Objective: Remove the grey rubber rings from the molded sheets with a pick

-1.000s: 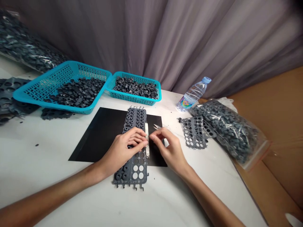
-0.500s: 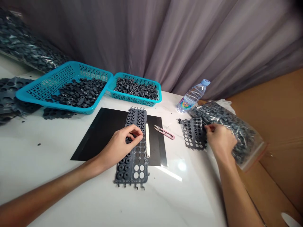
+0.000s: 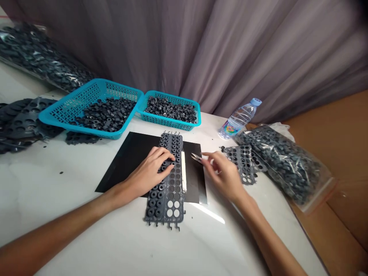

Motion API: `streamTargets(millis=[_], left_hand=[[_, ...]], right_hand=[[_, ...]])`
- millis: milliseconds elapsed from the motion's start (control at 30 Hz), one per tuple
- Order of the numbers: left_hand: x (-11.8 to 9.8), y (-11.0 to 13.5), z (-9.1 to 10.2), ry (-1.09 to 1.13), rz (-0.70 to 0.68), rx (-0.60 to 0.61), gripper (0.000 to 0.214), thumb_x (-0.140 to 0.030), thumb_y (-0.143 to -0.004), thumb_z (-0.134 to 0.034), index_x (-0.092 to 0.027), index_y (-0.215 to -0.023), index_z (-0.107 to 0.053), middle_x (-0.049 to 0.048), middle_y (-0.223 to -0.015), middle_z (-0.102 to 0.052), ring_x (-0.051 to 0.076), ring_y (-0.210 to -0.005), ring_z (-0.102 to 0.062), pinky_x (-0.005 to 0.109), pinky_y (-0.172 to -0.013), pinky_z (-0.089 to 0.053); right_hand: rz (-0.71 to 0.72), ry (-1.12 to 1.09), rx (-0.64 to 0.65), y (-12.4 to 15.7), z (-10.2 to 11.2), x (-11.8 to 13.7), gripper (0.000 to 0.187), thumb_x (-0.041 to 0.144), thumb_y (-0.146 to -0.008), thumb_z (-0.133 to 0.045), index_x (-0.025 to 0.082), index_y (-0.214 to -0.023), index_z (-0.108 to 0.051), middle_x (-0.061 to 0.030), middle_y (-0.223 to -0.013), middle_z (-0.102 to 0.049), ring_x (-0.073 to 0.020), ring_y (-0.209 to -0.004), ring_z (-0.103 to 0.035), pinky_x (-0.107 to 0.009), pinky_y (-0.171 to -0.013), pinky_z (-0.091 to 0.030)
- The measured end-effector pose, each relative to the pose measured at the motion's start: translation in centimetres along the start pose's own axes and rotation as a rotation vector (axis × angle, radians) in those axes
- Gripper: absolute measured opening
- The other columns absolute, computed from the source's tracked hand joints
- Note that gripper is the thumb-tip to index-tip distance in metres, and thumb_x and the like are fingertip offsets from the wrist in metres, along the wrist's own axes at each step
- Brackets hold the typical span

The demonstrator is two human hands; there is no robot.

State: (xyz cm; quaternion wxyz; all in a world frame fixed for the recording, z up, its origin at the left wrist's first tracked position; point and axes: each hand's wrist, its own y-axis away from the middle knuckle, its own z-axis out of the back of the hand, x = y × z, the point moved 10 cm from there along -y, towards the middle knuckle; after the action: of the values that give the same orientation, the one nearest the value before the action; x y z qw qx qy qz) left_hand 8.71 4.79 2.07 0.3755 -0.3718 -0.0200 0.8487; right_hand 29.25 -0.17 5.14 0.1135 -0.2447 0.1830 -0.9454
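Note:
My left hand rests over a long dark grey perforated strip. Its thumb and index finger are curled nearly together above the holes; whatever they pinch is too small to make out. Rows of dark ring-shaped pieces fill the strip's left columns and its far end, while nearer holes on the right stand bare. Just right of the strip, my right hand is closed in a pinch above pink-handled thread snips, covering their handles. I cannot tell whether it grips them or a small piece. A white bar lies along the strip's right edge.
A black sheet lies under the strip. Two blue baskets hold small dark pieces. To the right are a perforated sheet, a water bottle and a bag of pieces. Another bag sits far left.
My right hand has left the perforated sheet on the right and moved left to the snips. My left hand stays over the strip, fingers slightly shifted. The view has shifted a little.

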Motion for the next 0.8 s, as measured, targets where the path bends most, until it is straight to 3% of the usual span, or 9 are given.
streamTargets(millis=[33, 100, 200, 300, 400, 600, 800], left_hand=[[-0.1, 0.0, 0.0, -0.014, -0.004, 0.003, 0.016, -0.025, -0.104, -0.056, -0.023, -0.117, -0.064, 0.0057, -0.120, -0.065, 0.027, -0.121, -0.052, 0.049, -0.110, -0.047], [-0.3, 0.0, -0.1, -0.040, -0.018, 0.023, 0.016, -0.025, -0.104, -0.055, -0.022, -0.118, -0.064, 0.0056, -0.118, -0.066, 0.027, -0.120, -0.052, 0.048, -0.108, -0.047], [-0.7, 0.0, -0.4, -0.064, -0.059, 0.057, 0.018, -0.022, -0.105, -0.053, -0.022, -0.118, -0.065, 0.0057, -0.116, -0.067, 0.026, -0.118, -0.054, 0.047, -0.106, -0.048], [-1.0, 0.0, -0.5, -0.079, -0.086, 0.058, 0.018, -0.020, -0.104, -0.054, -0.023, -0.118, -0.065, 0.0059, -0.117, -0.067, 0.026, -0.119, -0.054, 0.046, -0.106, -0.048], [-1.0, 0.0, -0.4, -0.088, -0.080, 0.052, 0.018, -0.018, -0.103, -0.055, -0.021, -0.118, -0.064, 0.0055, -0.118, -0.066, 0.025, -0.119, -0.053, 0.044, -0.107, -0.048], [-0.7, 0.0, -0.5, -0.099, -0.066, 0.052, 0.018, -0.018, -0.103, -0.057, -0.022, -0.120, -0.062, 0.0039, -0.117, -0.065, 0.024, -0.118, -0.053, 0.044, -0.105, -0.048], [-0.4, 0.2, -0.7, -0.115, -0.070, 0.044, 0.018, -0.020, -0.104, -0.057, -0.022, -0.121, -0.064, 0.0035, -0.118, -0.065, 0.024, -0.118, -0.053, 0.043, -0.107, -0.048]], right_hand=[[0.069, -0.047, 0.129, 0.2, -2.0, 1.9, 0.031, 0.033, -0.108, -0.052, 0.022, -0.132, -0.067, -0.0077, -0.104, -0.068, -0.0169, -0.082, -0.065, -0.029, -0.074, -0.052], [0.154, -0.102, 0.241, 0.7, -4.1, 4.7, 0.033, 0.031, -0.109, -0.049, 0.025, -0.138, -0.065, -0.0086, -0.110, -0.067, -0.0187, -0.092, -0.067, -0.032, -0.082, -0.055], [0.220, -0.114, 0.296, 1.3, -5.0, 6.4, 0.031, 0.031, -0.110, -0.049, 0.024, -0.133, -0.067, -0.0092, -0.110, -0.067, -0.0197, -0.093, -0.066, -0.034, -0.082, -0.055], [0.173, -0.067, 0.266, 1.2, -5.0, 5.4, 0.024, 0.033, -0.110, -0.049, 0.020, -0.107, -0.069, -0.0073, -0.098, -0.067, -0.0182, -0.085, -0.065, -0.031, -0.076, -0.052], [0.065, 0.015, 0.217, 1.0, -4.8, 3.6, 0.026, 0.039, -0.107, -0.055, 0.020, -0.089, -0.060, -0.0030, -0.085, -0.065, -0.0160, -0.071, -0.060, -0.029, -0.065, -0.046], [-0.112, 0.051, 0.247, 1.1, -5.1, 1.3, 0.024, 0.046, -0.104, -0.058, 0.022, -0.108, -0.056, 0.0021, -0.074, -0.060, -0.0174, -0.065, -0.060, -0.029, -0.058, -0.041], [-0.154, 0.007, 0.159, 1.1, -4.4, 0.5, 0.025, 0.041, -0.105, -0.054, 0.023, -0.123, -0.057, -0.0082, -0.105, -0.063, -0.0235, -0.087, -0.065, -0.036, -0.073, -0.052]])
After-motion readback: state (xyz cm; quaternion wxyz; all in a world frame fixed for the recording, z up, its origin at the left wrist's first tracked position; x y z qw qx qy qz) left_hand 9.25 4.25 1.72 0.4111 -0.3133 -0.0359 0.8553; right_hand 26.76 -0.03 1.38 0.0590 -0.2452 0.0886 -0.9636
